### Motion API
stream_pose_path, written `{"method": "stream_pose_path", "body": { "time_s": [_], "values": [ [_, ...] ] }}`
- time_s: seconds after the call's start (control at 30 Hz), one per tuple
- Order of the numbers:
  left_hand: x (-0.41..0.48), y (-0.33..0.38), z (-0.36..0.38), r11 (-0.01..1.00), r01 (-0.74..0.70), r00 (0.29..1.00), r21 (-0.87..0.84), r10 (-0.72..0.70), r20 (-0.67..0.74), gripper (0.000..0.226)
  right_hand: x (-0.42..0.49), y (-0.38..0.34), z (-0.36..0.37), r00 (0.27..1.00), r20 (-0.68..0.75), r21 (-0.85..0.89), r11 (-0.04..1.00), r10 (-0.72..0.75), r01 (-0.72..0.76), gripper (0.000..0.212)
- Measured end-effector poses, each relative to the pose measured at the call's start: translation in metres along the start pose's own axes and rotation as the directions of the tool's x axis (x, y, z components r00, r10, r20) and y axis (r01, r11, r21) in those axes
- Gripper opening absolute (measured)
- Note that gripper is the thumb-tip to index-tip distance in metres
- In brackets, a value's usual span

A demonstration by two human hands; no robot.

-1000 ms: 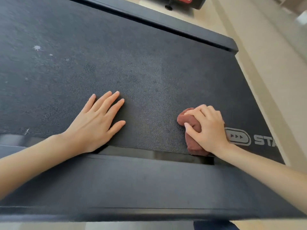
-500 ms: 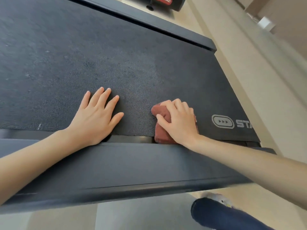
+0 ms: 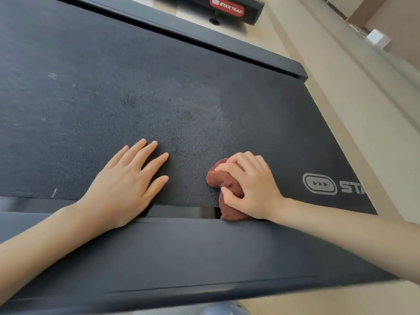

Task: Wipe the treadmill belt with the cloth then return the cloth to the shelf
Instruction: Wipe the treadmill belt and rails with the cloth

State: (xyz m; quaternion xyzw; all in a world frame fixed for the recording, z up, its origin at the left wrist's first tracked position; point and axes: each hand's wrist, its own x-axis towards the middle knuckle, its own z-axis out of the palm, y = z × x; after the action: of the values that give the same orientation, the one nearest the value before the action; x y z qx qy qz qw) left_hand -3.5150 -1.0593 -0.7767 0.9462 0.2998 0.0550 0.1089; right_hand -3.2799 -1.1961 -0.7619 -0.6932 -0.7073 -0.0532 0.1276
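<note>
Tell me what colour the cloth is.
Reddish brown; the head view shows the cloth bunched under the right hand.

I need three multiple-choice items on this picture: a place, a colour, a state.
1. Where is the cloth? A in a bucket; B at the near edge of the treadmill belt; C on a chair.
2. What colour is the cloth? A reddish brown; B blue; C white.
3. How is the left hand? A gripping the cloth; B clenched; C flat on the belt.
Answers: B, the right hand grips it there; A, that colour shows beside the hand; C, its straight fingers lie on the belt.
</note>
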Motion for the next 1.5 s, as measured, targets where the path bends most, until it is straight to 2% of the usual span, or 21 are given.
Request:
{"method": "stream_pose_path", "body": {
  "time_s": [0.1, 0.17, 0.23, 0.27, 0.33, 0.4, 0.47, 0.53, 0.57, 0.63, 0.67, 0.77, 0.83, 0.93, 1.0, 1.1, 1.17, 1.27, 1.37, 1.43, 1.5],
  "values": [
    [-0.005, -0.008, -0.002, 0.999, 0.040, 0.999, 0.030, -0.040, 0.002, 0.076, 0.024, 0.022, 0.009, 0.987, -0.035, 0.013, 0.987, -0.158, 0.159, 0.035],
    [-0.009, -0.013, -0.006, 0.996, 0.079, 0.997, 0.037, -0.079, 0.002, 0.072, 0.042, 0.035, 0.017, 0.981, -0.060, 0.029, 0.982, -0.185, 0.187, 0.033],
    [-0.016, -0.022, -0.011, 0.989, 0.135, 0.991, 0.059, -0.135, 0.007, 0.068, 0.070, 0.048, 0.024, 0.986, -0.082, 0.017, 0.989, -0.144, 0.145, 0.033],
    [-0.021, -0.027, -0.013, 0.983, 0.166, 0.986, 0.073, -0.167, 0.009, 0.067, 0.090, 0.055, 0.027, 0.993, -0.095, -0.018, 0.998, -0.067, 0.066, 0.035],
    [-0.036, -0.037, -0.017, 0.969, 0.233, 0.972, 0.076, -0.235, 0.012, 0.068, 0.133, 0.067, 0.036, 0.965, -0.129, -0.097, 0.966, 0.228, -0.241, 0.039],
    [-0.051, -0.046, -0.018, 0.954, 0.295, 0.955, 0.057, -0.296, 0.008, 0.070, 0.171, 0.069, 0.045, 0.846, -0.119, -0.090, 0.842, 0.520, -0.531, 0.042],
    [-0.062, -0.049, -0.020, 0.947, 0.320, 0.947, 0.032, -0.321, 0.024, 0.072, 0.189, 0.061, 0.053, 0.771, -0.098, -0.072, 0.768, 0.629, -0.636, 0.050],
    [-0.066, -0.045, -0.019, 0.946, 0.325, 0.945, 0.021, -0.325, 0.033, 0.074, 0.183, 0.051, 0.050, 0.789, -0.076, -0.060, 0.787, 0.609, -0.613, 0.060],
    [-0.066, -0.043, -0.018, 0.945, 0.327, 0.944, 0.022, -0.328, 0.033, 0.075, 0.171, 0.046, 0.046, 0.839, -0.051, -0.058, 0.837, 0.541, -0.543, 0.063],
    [-0.064, -0.041, -0.017, 0.941, 0.336, 0.941, 0.037, -0.337, 0.025, 0.077, 0.139, 0.035, 0.036, 0.953, 0.016, -0.047, 0.953, 0.302, -0.301, 0.069],
    [-0.064, -0.042, -0.016, 0.941, 0.335, 0.942, 0.048, -0.336, 0.021, 0.077, 0.122, 0.028, 0.030, 0.983, 0.052, -0.035, 0.984, 0.177, -0.175, 0.074],
    [-0.065, -0.043, -0.015, 0.942, 0.331, 0.943, 0.055, -0.332, 0.026, 0.074, 0.077, 0.013, 0.019, 0.986, 0.141, 0.012, 0.996, -0.086, 0.085, 0.087],
    [-0.065, -0.043, -0.015, 0.943, 0.331, 0.943, 0.044, -0.332, 0.025, 0.073, 0.067, 0.017, 0.017, 0.976, 0.148, 0.027, 0.987, -0.160, 0.158, 0.087],
    [-0.065, -0.041, -0.015, 0.944, 0.330, 0.944, 0.029, -0.330, 0.021, 0.073, 0.080, 0.029, 0.023, 0.974, 0.037, 0.055, 0.973, -0.225, 0.223, 0.072],
    [-0.064, -0.040, -0.016, 0.945, 0.327, 0.945, 0.022, -0.328, 0.022, 0.076, 0.103, 0.040, 0.030, 0.981, -0.012, 0.044, 0.980, -0.194, 0.194, 0.065],
    [-0.063, -0.038, -0.017, 0.940, 0.340, 0.940, 0.009, -0.340, 0.015, 0.078, 0.162, 0.069, 0.043, 0.990, -0.041, -0.034, 0.990, 0.133, -0.135, 0.061],
    [-0.063, -0.037, -0.016, 0.935, 0.352, 0.936, 0.041, -0.353, 0.010, 0.077, 0.206, 0.087, 0.048, 0.923, -0.028, -0.071, 0.920, 0.384, -0.385, 0.062],
    [-0.063, -0.040, -0.015, 0.932, 0.356, 0.934, 0.067, -0.357, 0.003, 0.077, 0.245, 0.086, 0.059, 0.838, 0.029, -0.079, 0.837, 0.544, -0.541, 0.068],
    [-0.062, -0.040, -0.015, 0.935, 0.351, 0.936, 0.044, -0.351, -0.005, 0.078, 0.247, 0.064, 0.063, 0.834, 0.012, -0.093, 0.831, 0.552, -0.548, 0.069],
    [-0.062, -0.042, -0.013, 0.937, 0.345, 0.938, 0.054, -0.345, -0.006, 0.077, 0.231, 0.045, 0.056, 0.902, 0.017, -0.086, 0.899, 0.432, -0.430, 0.063],
    [-0.062, -0.043, -0.012, 0.938, 0.337, 0.941, 0.077, -0.338, -0.006, 0.078, 0.203, 0.024, 0.047, 0.969, 0.034, -0.062, 0.968, 0.246, -0.244, 0.058]
  ]
}}
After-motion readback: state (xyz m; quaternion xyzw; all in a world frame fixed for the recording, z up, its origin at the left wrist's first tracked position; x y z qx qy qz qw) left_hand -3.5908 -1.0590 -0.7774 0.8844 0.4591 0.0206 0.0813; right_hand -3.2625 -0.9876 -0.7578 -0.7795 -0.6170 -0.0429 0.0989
